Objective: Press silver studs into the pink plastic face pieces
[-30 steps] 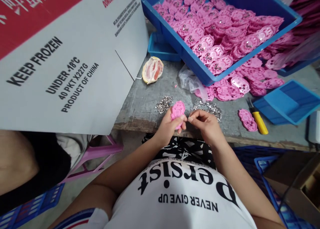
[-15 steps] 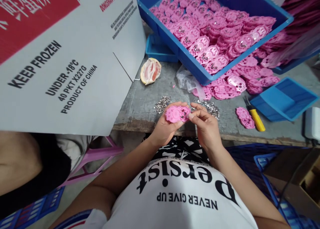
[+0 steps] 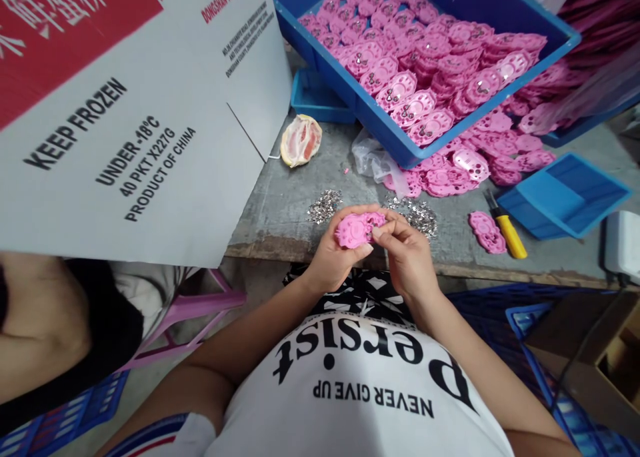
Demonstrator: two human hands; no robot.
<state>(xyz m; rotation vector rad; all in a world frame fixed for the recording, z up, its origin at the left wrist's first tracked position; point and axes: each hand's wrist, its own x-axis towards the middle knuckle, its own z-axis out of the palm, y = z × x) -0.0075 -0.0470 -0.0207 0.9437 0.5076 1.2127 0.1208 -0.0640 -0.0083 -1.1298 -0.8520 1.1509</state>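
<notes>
Left hand [image 3: 334, 262] grasping pink plastic casing [image 3: 351, 231], turned sideways from upright, near bench edge [image 3: 280, 249]; right hand [image 3: 413, 257] now pinching its right end. Work seemingly centred there. Beyond: loose metal bits [image 3: 325, 206], blue bin [image 3: 425, 156].

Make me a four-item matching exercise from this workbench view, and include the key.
1. Left hand
2. Yellow-handled tool
3. Cut fruit
4. Large blue bin

A. On the table beside the printed carton
B. Filled with many pink pieces
C. Gripping a single pink piece
D. Between a loose pink piece and a small blue tray

Pairs: 1-C, 2-D, 3-A, 4-B
</notes>
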